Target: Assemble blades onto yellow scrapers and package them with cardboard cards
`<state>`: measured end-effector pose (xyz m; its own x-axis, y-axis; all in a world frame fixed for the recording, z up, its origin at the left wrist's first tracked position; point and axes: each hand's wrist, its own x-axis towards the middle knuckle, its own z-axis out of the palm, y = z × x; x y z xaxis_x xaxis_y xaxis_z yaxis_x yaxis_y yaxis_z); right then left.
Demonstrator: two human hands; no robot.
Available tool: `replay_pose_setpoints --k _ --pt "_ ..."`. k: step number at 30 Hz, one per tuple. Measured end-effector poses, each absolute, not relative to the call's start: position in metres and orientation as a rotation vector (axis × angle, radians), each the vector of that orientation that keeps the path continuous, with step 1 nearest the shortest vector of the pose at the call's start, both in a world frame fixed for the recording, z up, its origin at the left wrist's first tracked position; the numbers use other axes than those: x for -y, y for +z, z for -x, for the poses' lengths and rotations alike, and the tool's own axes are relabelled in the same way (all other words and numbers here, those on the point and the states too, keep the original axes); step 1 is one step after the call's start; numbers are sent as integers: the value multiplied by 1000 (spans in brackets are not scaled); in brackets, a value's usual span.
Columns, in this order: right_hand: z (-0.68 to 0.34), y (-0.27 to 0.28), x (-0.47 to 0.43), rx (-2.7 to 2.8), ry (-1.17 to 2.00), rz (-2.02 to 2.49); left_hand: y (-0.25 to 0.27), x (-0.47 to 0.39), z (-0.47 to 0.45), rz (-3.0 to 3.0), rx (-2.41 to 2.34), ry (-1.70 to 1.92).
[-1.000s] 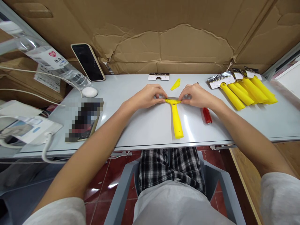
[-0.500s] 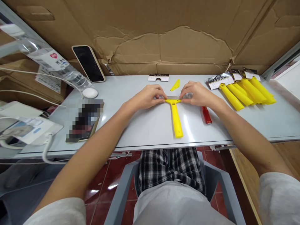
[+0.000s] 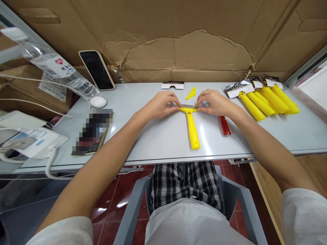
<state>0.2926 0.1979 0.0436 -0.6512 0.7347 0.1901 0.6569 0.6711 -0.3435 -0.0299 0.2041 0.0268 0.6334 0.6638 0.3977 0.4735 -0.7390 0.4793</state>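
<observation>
Scraper (image 3: 193, 132), bright yellow, lies on the counter (image 3: 153, 143) in the middle of the frame. The left hand (image 3: 162, 104) and right hand (image 3: 214, 102) have their fingers (image 3: 176, 100) clamped on the two ends of its top, by the thin blade (image 3: 188, 106).

A broad sheet of brown cardboard (image 3: 163, 20) is standing along the far edge of the table (image 3: 158, 143), forming a wall. Creases are crossing it, and a ragged tear line (image 3: 201, 31) is arching above the middle of that edge. A grey metal post (image 3: 302, 68) is slanting up past the far right corner, with a white surface (image 3: 315, 83) showing beyond it. The pale tabletop is reflecting light in a glossy streak (image 3: 203, 134) towards its near edge. Below that edge, a grey plastic armchair (image 3: 130, 211) is standing on dark red floor tiles (image 3: 109, 199), which are catching bright glints. Under the near right corner, a wood-coloured panel (image 3: 311, 166) is showing.
</observation>
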Motion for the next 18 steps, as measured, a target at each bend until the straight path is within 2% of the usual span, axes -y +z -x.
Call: replay_pose_setpoints --k 12,18 --pt "-310 53 -205 2384 252 1267 26 -218 39 -2437 -1147 965" --pt "-312 40 -215 2303 359 1409 -1 -240 33 -1559 -1117 1266"
